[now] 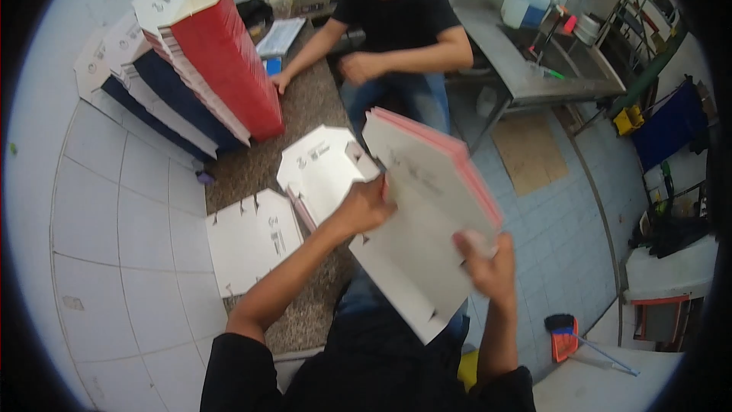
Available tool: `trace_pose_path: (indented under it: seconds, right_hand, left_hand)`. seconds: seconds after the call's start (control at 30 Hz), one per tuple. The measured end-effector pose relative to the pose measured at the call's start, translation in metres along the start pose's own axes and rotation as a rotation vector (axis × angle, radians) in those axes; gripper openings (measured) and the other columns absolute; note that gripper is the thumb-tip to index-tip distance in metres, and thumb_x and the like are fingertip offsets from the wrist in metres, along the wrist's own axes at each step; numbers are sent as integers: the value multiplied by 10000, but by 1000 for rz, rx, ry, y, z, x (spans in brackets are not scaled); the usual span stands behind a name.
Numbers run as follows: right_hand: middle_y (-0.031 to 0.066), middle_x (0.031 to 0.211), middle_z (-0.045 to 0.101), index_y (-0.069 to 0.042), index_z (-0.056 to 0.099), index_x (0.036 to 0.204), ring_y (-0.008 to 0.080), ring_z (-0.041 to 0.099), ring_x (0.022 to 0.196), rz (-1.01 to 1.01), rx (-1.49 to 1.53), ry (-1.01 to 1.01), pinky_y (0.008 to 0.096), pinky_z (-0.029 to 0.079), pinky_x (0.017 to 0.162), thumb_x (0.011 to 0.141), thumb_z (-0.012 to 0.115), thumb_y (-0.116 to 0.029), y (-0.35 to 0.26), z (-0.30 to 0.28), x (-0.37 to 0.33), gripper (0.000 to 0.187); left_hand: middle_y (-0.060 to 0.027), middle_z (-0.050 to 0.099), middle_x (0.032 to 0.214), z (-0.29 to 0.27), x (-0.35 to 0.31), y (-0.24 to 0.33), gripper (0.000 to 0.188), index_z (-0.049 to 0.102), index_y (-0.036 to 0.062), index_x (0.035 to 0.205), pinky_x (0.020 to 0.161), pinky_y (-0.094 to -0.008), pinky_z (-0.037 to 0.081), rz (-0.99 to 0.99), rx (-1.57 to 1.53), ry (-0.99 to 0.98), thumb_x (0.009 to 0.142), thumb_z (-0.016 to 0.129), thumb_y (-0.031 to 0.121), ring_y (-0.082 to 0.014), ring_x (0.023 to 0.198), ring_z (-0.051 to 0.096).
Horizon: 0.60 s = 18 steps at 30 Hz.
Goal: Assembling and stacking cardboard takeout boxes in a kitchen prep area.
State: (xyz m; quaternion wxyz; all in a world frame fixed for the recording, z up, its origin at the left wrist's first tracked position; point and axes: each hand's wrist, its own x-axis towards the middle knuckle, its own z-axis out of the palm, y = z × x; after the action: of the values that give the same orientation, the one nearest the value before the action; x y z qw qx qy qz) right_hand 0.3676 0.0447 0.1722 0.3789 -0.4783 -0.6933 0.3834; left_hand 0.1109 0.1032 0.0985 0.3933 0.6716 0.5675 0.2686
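1. The right hand (489, 263) grips the lower right edge of a sheaf of flat cardboard box blanks (415, 217), its thumb lying on the white face.
2. The left hand (367, 206) is curled at the sheaf's left edge; it is blurred, and I can't tell whether it pinches the card or only touches it.
3. The sheaf is tilted in front of the person's body, white printed face showing and pinkish edges fanned along its upper right side.
4. Just beyond the left hand, a white, cut-cornered pile of blanks (319, 164) sits on the speckled stone counter (301, 328).
5. Left of the left forearm, another white blank (255, 244) lies flat, small dark slots along its edges.
6. Farther along, against the tiled wall (99, 221), stand a tall red stack of blanks (229, 61) and, beside it, navy-edged ones (191, 103).
7. Across from us sits a co-worker (400, 19) in a black T-shirt, one hand (284, 82) by the red stack.
8. Behind, to the right, is a steel sink table (560, 88); an orange dustpan (565, 345) rests lower on the right.
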Motion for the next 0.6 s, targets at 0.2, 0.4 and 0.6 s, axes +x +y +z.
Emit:
trace_pose_path:
  seconds: [0.2,0.4,0.6]
  right_hand:
    - [86,513,555,-15,680,835,118,550,445,-106,-5,-31,316,403,430,882,611,-164,-25,58,-22,170]
    - [59,645,636,16,685,974,122,575,555,339,224,-107,280,453,508,889,654,-270,51,5,-16,299]
    - [123,932,672,57,667,1034,171,613,875,449,415,-207,292,491,742,867,690,-341,89,-19,-4,432]
  left_hand:
    - [-248,485,1186,14,-5,-30,590,450,-23,1202,1098,-557,190,-33,268,-535,718,635,259,-408,1231,430]
    - [-228,356,1432,-46,-26,-29,925,142,-66,1464,1090,-407,291,13,-175,-716,846,660,387,-305,1268,436]
    - [-145,522,1323,-68,-43,-76,855,356,-25,1422,999,-352,406,-58,-372,-917,819,700,474,-224,1206,484]
